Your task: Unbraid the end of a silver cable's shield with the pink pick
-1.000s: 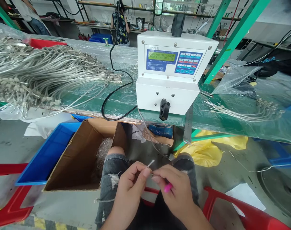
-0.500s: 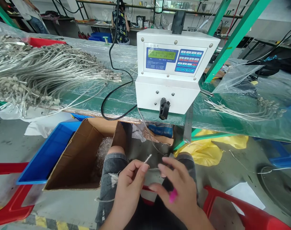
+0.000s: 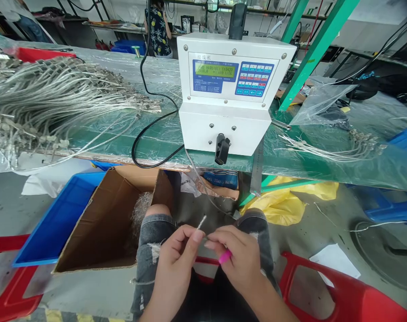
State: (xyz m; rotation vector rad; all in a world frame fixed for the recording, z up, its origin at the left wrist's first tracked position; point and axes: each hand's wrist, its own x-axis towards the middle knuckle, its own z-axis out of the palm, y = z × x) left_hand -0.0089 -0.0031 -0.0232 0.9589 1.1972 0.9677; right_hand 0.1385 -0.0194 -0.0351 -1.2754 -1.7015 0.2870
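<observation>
My left hand (image 3: 176,257) is closed in a pinch above my lap, with thumb and forefinger on a thin white wire (image 3: 201,222). The wire's short, light-coloured tip points up and to the right. Close beside it, my right hand (image 3: 239,257) is also pinched, its fingertips almost touching my left thumb. Whatever lies between those right fingertips is too small to make out. A bright pink piece (image 3: 225,256) shows on my right hand near the thumb. Ahead of both hands stands a white machine (image 3: 223,123) with a display, a keypad and a black chuck (image 3: 222,149) on its front.
A large heap of white cables (image 3: 65,89) covers the bench's left side; a smaller bundle (image 3: 331,150) lies to the right. Below left are an open cardboard box (image 3: 99,223) and a blue bin (image 3: 45,232). A red stool (image 3: 344,290) stands at lower right. Another person (image 3: 159,31) is behind.
My right hand has moved left to my left hand, and its spread fingers have closed into a pinch. My left hand keeps hold of the wire. The camera view has shifted slightly.
</observation>
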